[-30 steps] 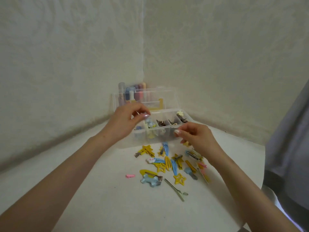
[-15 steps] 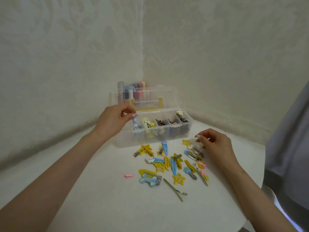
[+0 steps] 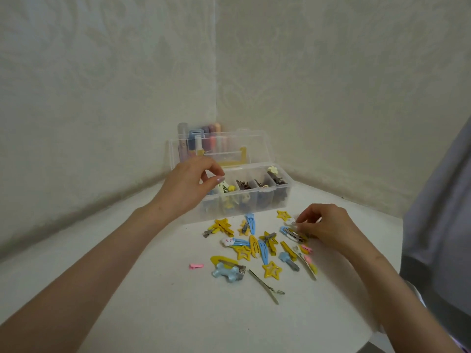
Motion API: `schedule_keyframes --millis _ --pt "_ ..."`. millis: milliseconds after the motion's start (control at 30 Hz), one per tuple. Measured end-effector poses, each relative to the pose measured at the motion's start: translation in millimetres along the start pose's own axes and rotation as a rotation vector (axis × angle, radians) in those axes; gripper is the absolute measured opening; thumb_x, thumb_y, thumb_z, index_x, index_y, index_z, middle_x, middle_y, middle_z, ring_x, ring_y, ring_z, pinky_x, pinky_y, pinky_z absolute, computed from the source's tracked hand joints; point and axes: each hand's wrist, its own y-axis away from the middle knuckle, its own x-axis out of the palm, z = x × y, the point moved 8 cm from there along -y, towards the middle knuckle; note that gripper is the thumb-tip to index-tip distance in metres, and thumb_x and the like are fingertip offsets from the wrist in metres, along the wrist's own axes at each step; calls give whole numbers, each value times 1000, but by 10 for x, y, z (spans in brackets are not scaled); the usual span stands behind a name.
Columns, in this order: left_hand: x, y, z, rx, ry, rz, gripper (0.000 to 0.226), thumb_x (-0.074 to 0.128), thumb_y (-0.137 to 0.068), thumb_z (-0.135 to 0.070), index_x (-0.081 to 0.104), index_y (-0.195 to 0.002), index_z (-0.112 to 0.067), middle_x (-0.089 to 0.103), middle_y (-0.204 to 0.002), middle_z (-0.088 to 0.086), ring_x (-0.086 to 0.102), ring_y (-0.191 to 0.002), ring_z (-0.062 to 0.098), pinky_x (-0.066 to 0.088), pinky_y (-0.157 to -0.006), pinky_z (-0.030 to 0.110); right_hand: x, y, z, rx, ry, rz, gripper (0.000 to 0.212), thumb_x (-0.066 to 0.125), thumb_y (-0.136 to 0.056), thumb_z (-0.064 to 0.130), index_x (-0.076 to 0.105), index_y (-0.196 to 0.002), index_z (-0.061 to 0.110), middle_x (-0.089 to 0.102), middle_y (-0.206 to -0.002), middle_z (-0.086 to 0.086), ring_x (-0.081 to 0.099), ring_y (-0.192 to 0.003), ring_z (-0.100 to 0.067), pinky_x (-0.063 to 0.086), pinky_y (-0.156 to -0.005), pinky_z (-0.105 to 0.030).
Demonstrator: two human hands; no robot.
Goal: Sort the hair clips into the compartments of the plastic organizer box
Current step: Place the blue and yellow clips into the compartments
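The clear plastic organizer box [image 3: 265, 203] stands open at the back of the white table, its lid [image 3: 229, 149] upright. Its compartments hold brown, yellow and blue clips. My left hand [image 3: 190, 186] hovers over the left compartments with fingers and thumb curled together, and I see nothing in it. A pile of yellow and blue hair clips [image 3: 254, 247] lies in front of the box. At the pile's right edge, my right hand [image 3: 328, 228] pinches a pale clip [image 3: 292, 222] that lies on a blue one.
Several coloured tubes [image 3: 201, 135] stand in the wall corner behind the box. A small pink clip [image 3: 196, 266] and a long metal clip [image 3: 266, 286] lie apart from the pile. Grey fabric [image 3: 443, 212] hangs at the right beyond the table edge.
My right hand moved from the box front down to the pile's right edge and took a pale clip. My left hand stayed over the left compartments; the blue clip under it is gone from its fingers.
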Motion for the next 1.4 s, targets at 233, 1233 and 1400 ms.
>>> schedule_keyframes --millis 233,1233,1400 --pt "168 82 -172 31 49 63 7 60 -87 -21 65 -91 -20 62 -92 -8 54 -75 7 47 -78 32 28 12 107 -12 28 0 13 75 -76 23 62 -74 24 60 -75 7 53 -69 -5 40 -59 -22" --pt "384 184 -246 -73 316 136 7 56 -88 -14 56 -90 -21 66 -79 2 60 -70 11 46 -64 17 161 216 895 -377 -426 -35 32 73 -73 -3 63 -83 26 67 -81 3 62 -72 -8 54 -70 -21" --pt "299 149 -214 -76 306 105 16 58 -88 -15 52 -101 -22 66 -82 -6 61 -73 7 40 -64 7 110 182 790 -349 -427 -77 24 72 -77 5 65 -85 27 68 -83 6 63 -75 -11 55 -72 -30"
